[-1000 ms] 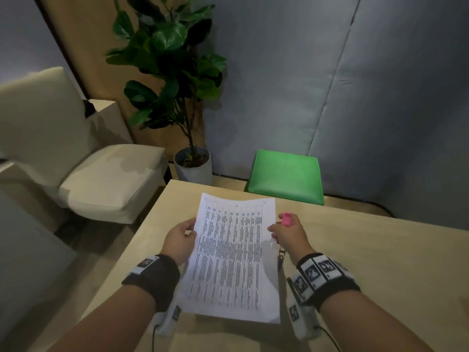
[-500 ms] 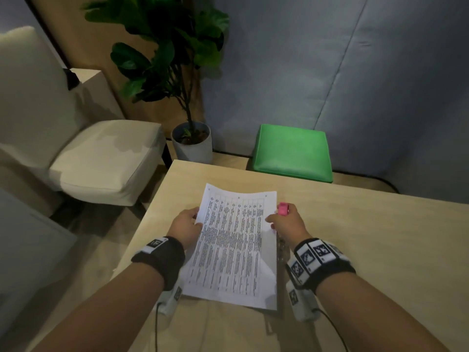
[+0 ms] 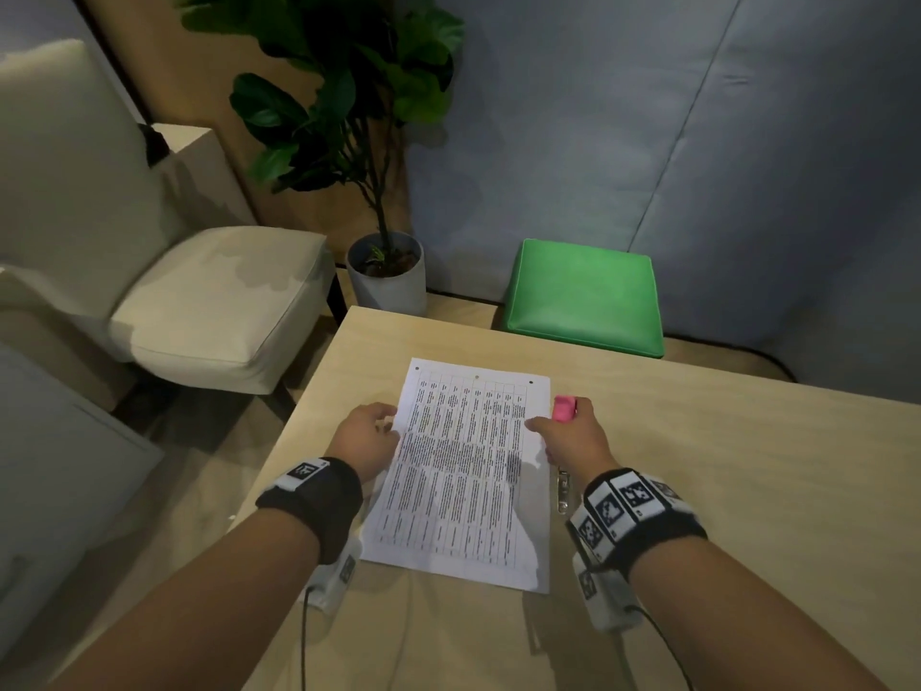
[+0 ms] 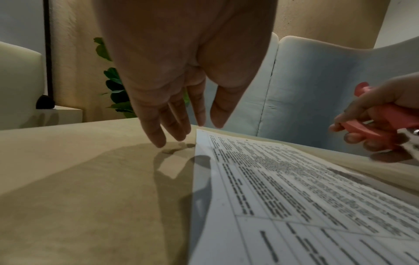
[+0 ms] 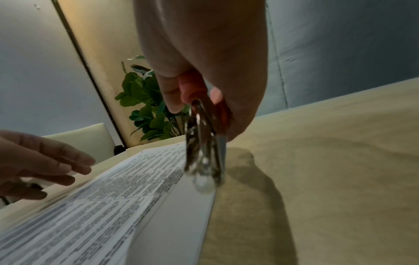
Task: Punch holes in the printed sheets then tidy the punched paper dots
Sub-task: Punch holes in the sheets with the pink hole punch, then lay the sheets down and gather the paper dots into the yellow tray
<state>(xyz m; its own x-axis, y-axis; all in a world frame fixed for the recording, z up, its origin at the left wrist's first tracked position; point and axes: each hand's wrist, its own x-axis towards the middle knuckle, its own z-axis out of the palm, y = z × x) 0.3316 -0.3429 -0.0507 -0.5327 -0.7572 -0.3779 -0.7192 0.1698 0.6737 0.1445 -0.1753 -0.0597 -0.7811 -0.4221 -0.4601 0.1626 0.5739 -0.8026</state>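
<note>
Sheets [image 3: 463, 471] now flat on worktop [image 3: 722, 491], lowered since earlier frame. Left hand [image 3: 371, 438] relaxed, fingertips at left edge, gripping nothing. Right hand [image 3: 573, 436] clenched round pink punch [image 3: 564, 408] at right edge. Three holes visible along far edge; dots not seen, tidying left. Pot [image 3: 387, 279] holds plant.
</note>
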